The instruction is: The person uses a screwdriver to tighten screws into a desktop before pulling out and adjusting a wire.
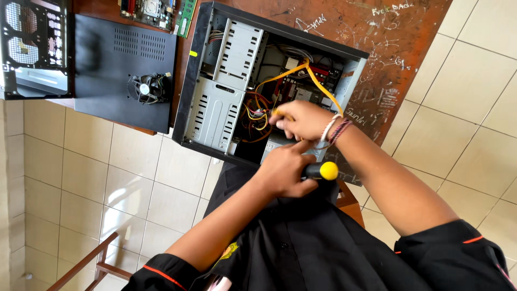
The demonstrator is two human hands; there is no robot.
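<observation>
Both forearms rise from the bottom of the view toward an open computer case lying on a scratched brown surface. The left hand comes up from about seven o'clock, wrist slightly bent, its forefinger stretched toward the case; its grip is clenched around a screwdriver, whose black handle with a yellow end cap juts out of the fist toward three o'clock. The tool's shaft is hidden behind the fingers. The right hand comes in from about four o'clock, with beaded bands on the wrist, and bends down over the case's open side. Its fingers curl among the yellow and orange cables at the lower edge of the case; whether that grip is closed on anything I cannot tell. At nine o'clock from the case, just beside it, lies a flat black side panel with a cooling fan on it. At twelve o'clock from the panel, a green circuit board shows.
</observation>
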